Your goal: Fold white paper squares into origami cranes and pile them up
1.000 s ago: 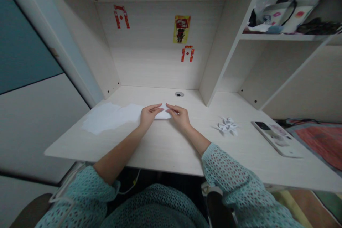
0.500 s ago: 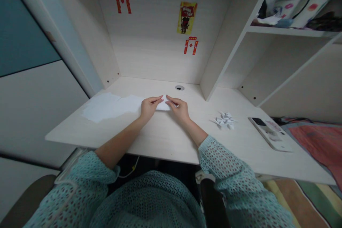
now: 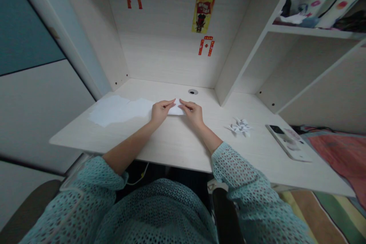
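A small piece of white paper [image 3: 176, 110] lay toward the far side of the table [image 3: 171, 141], its near edge straight and facing the person. The left hand [image 3: 160, 112] pinched it from the left, thumb and forefinger nearly closed on it; the right hand [image 3: 194, 114] held it from the right in a similar pinch, other fingers curled. The fingertips of the two hands were close together but apart, with white paper visible between them. The step in hand looked like shaping or creasing this paper; how many layers it had could not be told. Fine work there seemed to call for small, even finger movements and matched edges.

Just beside the left hand, white sheets [image 3: 117, 110] spread leftward, leaving little room to slide that way without touching them. To the right, well apart from the right hand, sat a cluster of folded paper [image 3: 240, 127], and beyond it a phone [image 3: 288, 143]. The table's near edge ran beneath the forearms, with room before it for drawing the hands back. A round cable hole [image 3: 193, 92] and the back panel [image 3: 162, 57] bounded the far side.
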Demonstrator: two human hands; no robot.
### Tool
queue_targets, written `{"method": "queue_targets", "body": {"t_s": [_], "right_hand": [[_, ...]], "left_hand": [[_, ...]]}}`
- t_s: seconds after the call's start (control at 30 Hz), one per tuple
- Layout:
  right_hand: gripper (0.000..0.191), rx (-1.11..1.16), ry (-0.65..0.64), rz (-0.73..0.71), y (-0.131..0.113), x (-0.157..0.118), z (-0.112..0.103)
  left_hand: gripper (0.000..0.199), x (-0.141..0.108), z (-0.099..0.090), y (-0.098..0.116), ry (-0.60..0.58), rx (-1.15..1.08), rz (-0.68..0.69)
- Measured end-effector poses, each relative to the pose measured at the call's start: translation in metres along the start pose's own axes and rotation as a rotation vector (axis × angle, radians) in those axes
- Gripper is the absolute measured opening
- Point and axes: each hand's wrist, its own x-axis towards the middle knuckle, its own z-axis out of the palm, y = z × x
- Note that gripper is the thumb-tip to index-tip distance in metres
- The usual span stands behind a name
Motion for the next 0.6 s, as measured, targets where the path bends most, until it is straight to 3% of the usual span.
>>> {"method": "queue_targets", "body": {"t_s": [0.27,0.4,0.6], "right_hand": [[0.028,-0.059,-0.037,0.021,-0.0019,0.0001,-0.0032],[0.031,0.026,-0.030,0.098,-0.0021,0.0005,-0.0033],[0.072,0.253,0.079,0.365,-0.0065,0.0037,-0.0025]], "left_hand": [[0.029,0.0002,0.0016,-0.0047,-0.008,-0.070,-0.113],[0.029,0.0015,0.0020,-0.0038,0.007,-0.133,-0.171],[0.029,0.0034,0.0011,0.0039,0.090,-0.206,-0.223]]}}
